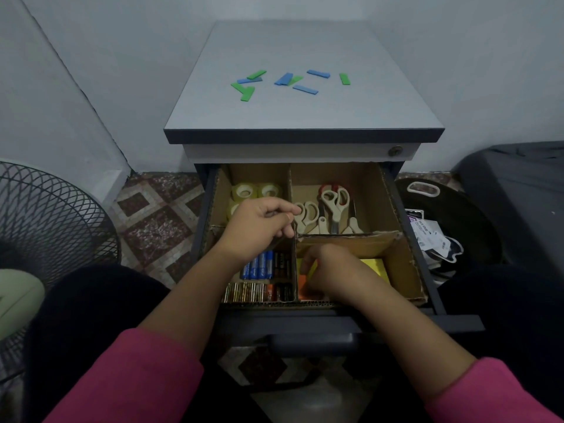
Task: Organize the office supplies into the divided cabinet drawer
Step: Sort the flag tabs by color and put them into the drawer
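The open drawer holds a cardboard divider (351, 236) with several compartments. Tape rolls (244, 190) lie at the back left, scissors (334, 203) at the back right, and batteries (259, 279) at the front left. Yellow sticky notes (377, 267) and an orange pad (305, 288) fill the front right. My left hand (262, 227) sits over the middle crossing of the divider, fingers curled around its top edge. My right hand (331, 270) reaches down into the front right compartment and grips the sticky notes, hiding most of them.
Several blue and green flat strips (293, 80) lie scattered on the grey cabinet top (305, 117). A fan cage (52, 215) stands on the left. A dark bin (518, 190) and loose papers (427, 233) sit on the right. The drawer handle (311, 343) is near my knees.
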Motion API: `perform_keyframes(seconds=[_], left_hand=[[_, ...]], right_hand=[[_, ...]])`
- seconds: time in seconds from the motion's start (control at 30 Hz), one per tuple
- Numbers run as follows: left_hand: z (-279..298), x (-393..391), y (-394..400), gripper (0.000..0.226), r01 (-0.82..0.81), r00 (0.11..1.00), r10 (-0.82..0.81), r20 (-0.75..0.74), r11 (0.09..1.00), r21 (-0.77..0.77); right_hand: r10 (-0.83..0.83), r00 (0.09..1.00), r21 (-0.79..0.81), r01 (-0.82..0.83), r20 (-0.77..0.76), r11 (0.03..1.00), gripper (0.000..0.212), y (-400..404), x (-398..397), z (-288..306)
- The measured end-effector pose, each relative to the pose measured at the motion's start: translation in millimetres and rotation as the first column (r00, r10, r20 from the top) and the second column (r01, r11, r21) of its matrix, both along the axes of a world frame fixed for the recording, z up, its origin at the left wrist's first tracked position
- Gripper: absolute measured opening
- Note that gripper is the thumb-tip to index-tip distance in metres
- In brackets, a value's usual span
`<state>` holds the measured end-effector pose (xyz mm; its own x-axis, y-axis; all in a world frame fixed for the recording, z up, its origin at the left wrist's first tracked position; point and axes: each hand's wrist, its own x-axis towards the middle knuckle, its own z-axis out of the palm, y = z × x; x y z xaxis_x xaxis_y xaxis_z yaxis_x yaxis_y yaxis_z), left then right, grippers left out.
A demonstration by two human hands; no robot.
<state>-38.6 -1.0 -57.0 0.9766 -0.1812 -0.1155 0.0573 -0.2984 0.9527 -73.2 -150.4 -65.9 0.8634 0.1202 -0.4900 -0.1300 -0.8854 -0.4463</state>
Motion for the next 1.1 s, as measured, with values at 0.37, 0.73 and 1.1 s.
perform_keyframes(seconds=[0.37,0.73,1.1], left_hand=[[-2.2,0.6,-0.4,0.018,-0.002,1.000,0.002,-0.007,1.000,-0.002],[-1.5,0.6,-1.0,0.018,0.009,1.000,-0.010,0.022,0.999,0.031],[1.3,-2.8,-0.1,0.018,0.020,0.999,-0.021,0.028,0.999,0.039]], right_hand=[[0.119,0.986,-0.070,-0.112,0.114,0.991,0.023,-0.4,-2.9,-10.5],[0.178,0.977,-0.127,-0.163,0.115,0.978,0.013,0.0,-1.9,-13.8],[0.101,0.994,-0.136,-0.094,0.043,0.986,0.021,-9.9,-1.2,-2.3]])
